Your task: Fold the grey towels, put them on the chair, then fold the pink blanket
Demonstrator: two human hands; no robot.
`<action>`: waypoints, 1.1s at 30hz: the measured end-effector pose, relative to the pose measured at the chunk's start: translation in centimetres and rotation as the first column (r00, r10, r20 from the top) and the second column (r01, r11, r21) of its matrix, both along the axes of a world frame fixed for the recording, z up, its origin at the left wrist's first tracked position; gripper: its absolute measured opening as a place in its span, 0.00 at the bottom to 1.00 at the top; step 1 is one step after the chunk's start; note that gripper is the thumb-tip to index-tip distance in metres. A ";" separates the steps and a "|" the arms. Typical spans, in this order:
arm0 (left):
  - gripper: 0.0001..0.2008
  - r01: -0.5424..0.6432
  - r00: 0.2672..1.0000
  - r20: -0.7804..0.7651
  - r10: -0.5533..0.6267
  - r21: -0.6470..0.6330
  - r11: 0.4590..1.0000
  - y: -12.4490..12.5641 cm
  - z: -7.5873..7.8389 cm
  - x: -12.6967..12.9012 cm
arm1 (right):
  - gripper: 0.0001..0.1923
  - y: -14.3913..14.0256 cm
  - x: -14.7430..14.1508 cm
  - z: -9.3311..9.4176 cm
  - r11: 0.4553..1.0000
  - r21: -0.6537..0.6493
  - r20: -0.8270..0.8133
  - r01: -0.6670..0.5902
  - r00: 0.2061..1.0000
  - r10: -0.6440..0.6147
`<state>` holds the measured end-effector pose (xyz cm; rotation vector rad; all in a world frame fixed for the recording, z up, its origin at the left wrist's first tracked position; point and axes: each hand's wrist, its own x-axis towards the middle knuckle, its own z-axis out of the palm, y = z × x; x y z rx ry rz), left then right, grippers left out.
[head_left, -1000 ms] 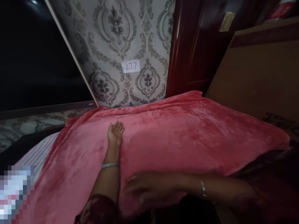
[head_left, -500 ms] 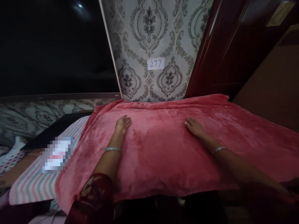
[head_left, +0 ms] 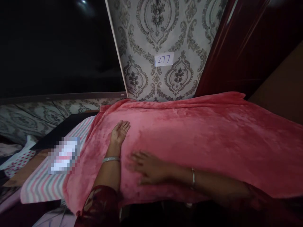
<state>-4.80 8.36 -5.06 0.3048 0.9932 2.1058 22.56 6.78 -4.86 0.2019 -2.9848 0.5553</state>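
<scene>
A pink plush blanket [head_left: 201, 135] lies spread over a table-like surface, with a loose fold along its back edge. My left hand [head_left: 120, 130] rests on its left part, palm turned up and fingers stretched out, holding nothing. To the right and nearer to me, my right hand [head_left: 150, 167] is over the blanket, palm down, with its fingers spread and slightly blurred. Whether the right palm presses on the cloth I cannot tell. Both wrists wear bangles.
On the left, a striped cloth [head_left: 42, 186] sticks out from under the blanket, with a blurred-out white item [head_left: 63, 156] on it. A large dark screen [head_left: 59, 47] stands behind. Patterned wallpaper carries a paper label [head_left: 164, 59] reading 277. A dark red glossy panel [head_left: 236, 53] is at right.
My right hand has swept left and toward me across the blanket, close to my left hand. My left hand has shifted slightly, its palm now more upturned. The view has turned a little left.
</scene>
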 end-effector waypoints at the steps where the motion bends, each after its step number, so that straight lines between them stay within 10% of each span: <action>1: 0.06 -0.002 1.000 0.014 0.002 -0.007 1.000 0.0 0.1 0.0 | 0.39 -1.8 1.0 0.3 0.995 -0.047 0.006 -0.090 0.996 0.090; 5: 0.05 0.036 0.999 0.033 -0.035 -0.029 0.999 -0.3 0.8 0.4 | 0.33 -4.5 5.4 2.4 0.872 -0.409 -0.023 -0.267 0.959 0.283; 8: 0.05 0.035 0.998 0.048 -0.033 -0.039 0.999 -0.4 1.3 1.0 | 0.27 -0.6 8.1 3.5 0.855 -0.519 -0.067 0.021 0.996 -0.065; 11: 0.07 0.010 0.998 0.056 -0.007 -0.058 0.998 -0.5 1.8 1.6 | 0.30 5.7 10.1 2.6 0.857 -0.310 -0.122 0.411 0.877 -0.464; 15: 0.07 0.004 1.000 0.026 -0.002 -0.079 0.997 -0.7 2.6 2.1 | 0.36 9.2 11.6 0.0 0.730 0.015 0.004 0.684 0.730 -0.684; 21: 0.07 -0.021 0.996 -0.092 0.009 -0.131 0.991 -0.5 3.5 2.7 | 0.37 0.8 11.1 0.2 0.924 0.132 0.037 0.358 0.930 -0.366; 27: 0.09 -0.100 0.944 -0.329 0.013 -0.247 0.964 0.5 3.8 2.3 | 0.31 -1.8 11.0 1.0 0.977 0.003 -0.264 0.215 0.942 -0.206; 30: 0.10 -0.240 0.837 -0.547 -0.018 -0.397 0.886 2.2 4.8 2.8 | 0.28 2.9 12.5 0.5 0.879 -0.257 -0.339 0.401 0.814 -0.471; 33: 0.17 -0.415 0.482 -0.852 -0.205 -0.429 0.803 5.8 6.4 6.2 | 0.28 10.0 15.8 0.0 0.714 -0.390 -0.323 0.581 0.640 -0.697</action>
